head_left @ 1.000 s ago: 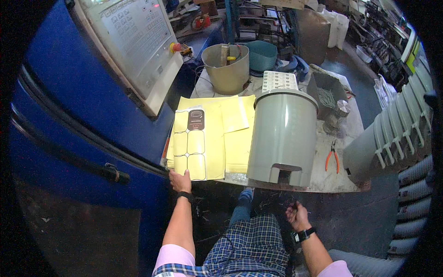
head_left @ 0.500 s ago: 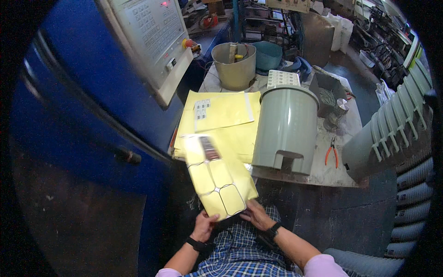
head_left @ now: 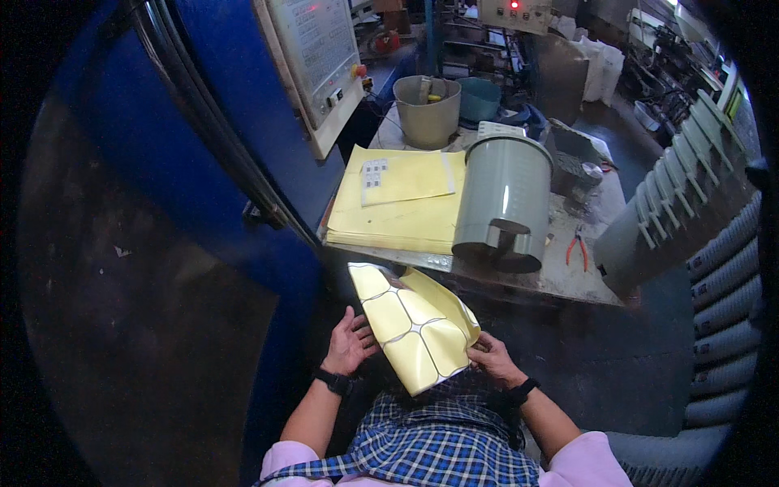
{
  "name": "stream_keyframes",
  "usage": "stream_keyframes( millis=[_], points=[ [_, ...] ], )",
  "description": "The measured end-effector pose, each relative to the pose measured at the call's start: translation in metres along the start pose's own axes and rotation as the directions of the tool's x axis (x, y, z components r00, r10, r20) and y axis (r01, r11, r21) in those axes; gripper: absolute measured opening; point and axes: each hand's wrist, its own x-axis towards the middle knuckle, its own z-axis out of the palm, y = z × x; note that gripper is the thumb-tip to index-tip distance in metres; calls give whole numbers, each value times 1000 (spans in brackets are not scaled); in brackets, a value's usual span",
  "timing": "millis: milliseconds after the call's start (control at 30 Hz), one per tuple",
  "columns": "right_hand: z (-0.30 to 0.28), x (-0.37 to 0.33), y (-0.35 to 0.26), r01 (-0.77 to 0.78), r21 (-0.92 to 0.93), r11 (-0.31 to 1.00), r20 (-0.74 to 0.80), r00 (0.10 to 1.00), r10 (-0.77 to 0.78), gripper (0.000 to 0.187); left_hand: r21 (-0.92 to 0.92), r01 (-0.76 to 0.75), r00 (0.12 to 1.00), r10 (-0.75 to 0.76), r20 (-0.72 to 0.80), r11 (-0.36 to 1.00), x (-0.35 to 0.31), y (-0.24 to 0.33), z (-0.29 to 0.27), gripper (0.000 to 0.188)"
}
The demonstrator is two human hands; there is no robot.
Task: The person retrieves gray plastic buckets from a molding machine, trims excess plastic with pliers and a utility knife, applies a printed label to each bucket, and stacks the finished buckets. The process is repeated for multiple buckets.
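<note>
A yellow label sheet [head_left: 414, 329], marked with rounded panels outlined in dark and white, hangs curved in front of my body. My right hand [head_left: 493, 359] pinches its right edge, with the fingers partly behind the sheet. On the other side my left hand [head_left: 350, 342] is open, palm turned up and fingers spread, close to the sheet's left edge. Beyond the sheet, on the table, lies a stack of yellow sheets [head_left: 389, 227] with a smaller yellow sheet bearing small white labels [head_left: 375, 174] on top. An upside-down grey-green bucket [head_left: 505, 191] stands beside the stack.
Orange-handled pliers [head_left: 577, 250] rest on the worktable [head_left: 600, 276]. Behind are a beige bucket [head_left: 428, 122], a teal bucket [head_left: 479, 99] and a grey bin [head_left: 576, 158]. A blue machine with a control panel [head_left: 318, 57] borders the left; nested grey buckets [head_left: 673, 203] lean at right.
My left hand has let go of the yellow sheet and opened. The sheet has shifted right and bent, still in my right hand. The view has turned, so the table appears higher.
</note>
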Motion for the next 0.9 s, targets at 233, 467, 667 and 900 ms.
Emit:
stream_keyframes(
  millis=[233, 467, 667, 900],
  points=[
    [-29, -39, -17, 300, -430, 852, 31, 948, -318, 30, 243, -262, 965, 251, 75, 934, 10, -17, 37, 29],
    [25, -55, -81, 452, -842, 295, -19, 521, -853, 27, 377, -566, 821, 541, 182, 733, -67, -24, 94, 22],
    [97, -48, -96, 675, -679, 289, 151, 514, -844, 33, 531, -613, 789, 485, 377, 585, -100, -35, 123, 28],
    [96, -62, -91, 665, -663, 344, 84, 522, -849, 21, 501, -573, 811, 364, 457, 649, -106, -33, 131, 27]
  ],
)
